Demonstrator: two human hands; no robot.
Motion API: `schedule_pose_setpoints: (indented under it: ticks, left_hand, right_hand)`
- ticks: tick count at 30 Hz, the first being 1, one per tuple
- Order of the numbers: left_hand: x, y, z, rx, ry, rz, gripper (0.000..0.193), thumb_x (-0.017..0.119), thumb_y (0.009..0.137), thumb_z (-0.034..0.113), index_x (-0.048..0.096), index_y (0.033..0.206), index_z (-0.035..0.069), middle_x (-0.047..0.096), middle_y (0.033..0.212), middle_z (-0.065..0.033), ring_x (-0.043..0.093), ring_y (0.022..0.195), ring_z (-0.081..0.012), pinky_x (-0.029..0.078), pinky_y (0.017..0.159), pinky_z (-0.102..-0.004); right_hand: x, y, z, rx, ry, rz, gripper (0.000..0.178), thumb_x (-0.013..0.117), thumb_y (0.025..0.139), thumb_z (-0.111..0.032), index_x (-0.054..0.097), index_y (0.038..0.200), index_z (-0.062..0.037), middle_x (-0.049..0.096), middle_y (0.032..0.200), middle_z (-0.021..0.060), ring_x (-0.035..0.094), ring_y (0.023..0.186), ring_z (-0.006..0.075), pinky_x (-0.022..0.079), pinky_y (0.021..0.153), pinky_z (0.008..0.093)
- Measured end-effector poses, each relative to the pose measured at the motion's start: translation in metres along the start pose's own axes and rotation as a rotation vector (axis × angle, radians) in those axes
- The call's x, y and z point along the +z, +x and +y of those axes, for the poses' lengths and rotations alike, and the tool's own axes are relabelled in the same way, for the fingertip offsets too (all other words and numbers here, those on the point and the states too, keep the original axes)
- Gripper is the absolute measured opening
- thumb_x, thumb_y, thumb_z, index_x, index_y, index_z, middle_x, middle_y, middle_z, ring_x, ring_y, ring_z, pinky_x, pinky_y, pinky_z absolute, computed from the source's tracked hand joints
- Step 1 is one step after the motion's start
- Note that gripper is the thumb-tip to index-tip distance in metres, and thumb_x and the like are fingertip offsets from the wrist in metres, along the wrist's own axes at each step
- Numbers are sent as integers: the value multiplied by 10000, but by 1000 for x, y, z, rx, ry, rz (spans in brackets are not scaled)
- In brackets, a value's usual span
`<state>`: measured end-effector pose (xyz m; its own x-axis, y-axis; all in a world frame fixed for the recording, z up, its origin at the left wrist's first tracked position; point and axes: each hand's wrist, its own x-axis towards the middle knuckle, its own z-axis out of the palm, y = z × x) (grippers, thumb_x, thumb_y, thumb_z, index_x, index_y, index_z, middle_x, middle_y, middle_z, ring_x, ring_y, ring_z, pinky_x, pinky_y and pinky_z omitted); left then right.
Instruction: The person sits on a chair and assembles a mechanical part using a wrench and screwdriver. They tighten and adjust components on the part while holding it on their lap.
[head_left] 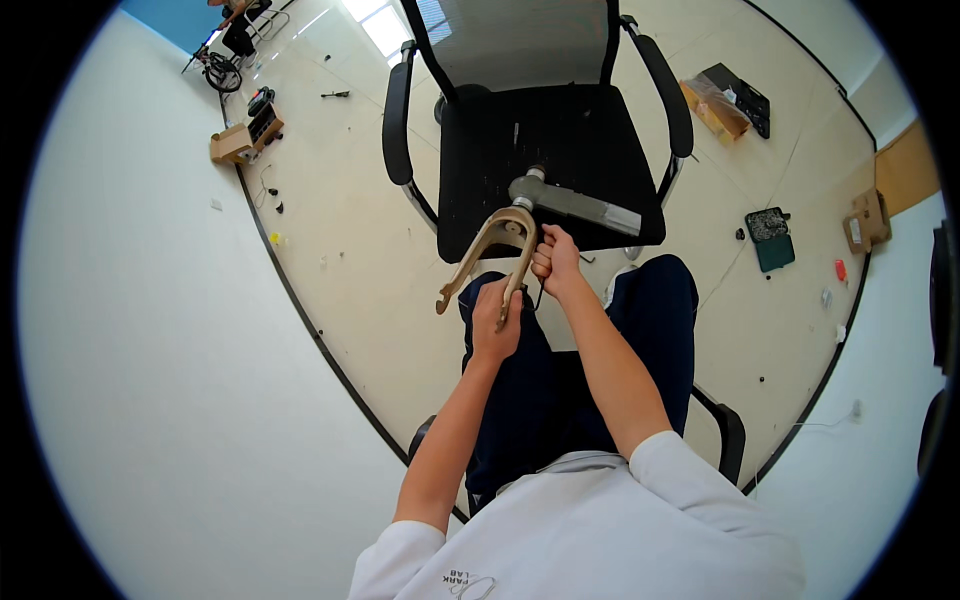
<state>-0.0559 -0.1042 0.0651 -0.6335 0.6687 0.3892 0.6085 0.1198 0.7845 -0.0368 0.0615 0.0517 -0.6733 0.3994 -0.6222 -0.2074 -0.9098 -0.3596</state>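
A tan bicycle fork [518, 222] slants toward me with its two legs pointing down and left. Its upper end joins a grey metal frame piece [585, 207], which lies across the black seat [545, 130] of an office chair. My left hand [496, 320] is wrapped round the lower end of the fork's nearer leg, above my left thigh. Just right of that leg, my right hand [556, 258] is closed, fingers curled in. A thin dark piece [541, 292] sticks out below my right fist; whether it is a cable or a tool I cannot tell.
The chair's armrests [396, 125] flank the seat. On the left floor are an open cardboard box [235, 145] and small parts. To the right lie a black case [742, 98], an open green case [771, 240] and a carton [866, 222]. Far left, another person sits near a bicycle [222, 73].
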Motion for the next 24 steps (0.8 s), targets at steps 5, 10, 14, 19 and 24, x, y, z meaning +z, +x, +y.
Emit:
schedule_pose_setpoints:
  ticks: [5,10,14,19,24]
  left_hand:
    - [4,-12,-13,-280,-68,-54,272,478,981,189,577,1124,-20,620,1029,-151,577,947,-322,433,843,-359]
    - [22,-29,-42,-64,165,90,273,523,930,119,519,1177,3,575,1053,-193,596,842,-336,477,744,-408]
    - [9,-39,-55,110,529,60,352,562,902,109,500,1245,52,553,1103,-186,612,848,-283,484,724,-413]
    - [5,-32,-30,137,324,108,201,524,940,128,600,1046,-25,604,900,-155,614,834,-287,471,721,-373]
    - [6,-10,-10,-224,-63,55,238,485,980,165,594,1007,-44,608,913,-185,593,853,-353,468,740,-376]
  right_hand:
    - [30,-29,9,-391,-395,85,360,533,919,-221,399,597,-130,312,462,-43,264,362,64,200,355,249]
    - [52,-113,65,-760,-1354,-441,280,675,816,-252,610,648,-37,553,546,116,537,525,229,451,599,376]
    - [8,-148,91,-997,-1649,-641,398,631,826,-367,598,581,-54,539,518,156,564,525,342,457,584,423]
    - [40,-119,57,-725,-1047,-493,416,594,898,-312,574,588,-34,534,541,69,493,463,199,397,495,322]
    - [22,-40,-4,-261,-295,-241,413,493,957,-305,391,603,-118,333,478,-35,297,369,81,224,372,271]
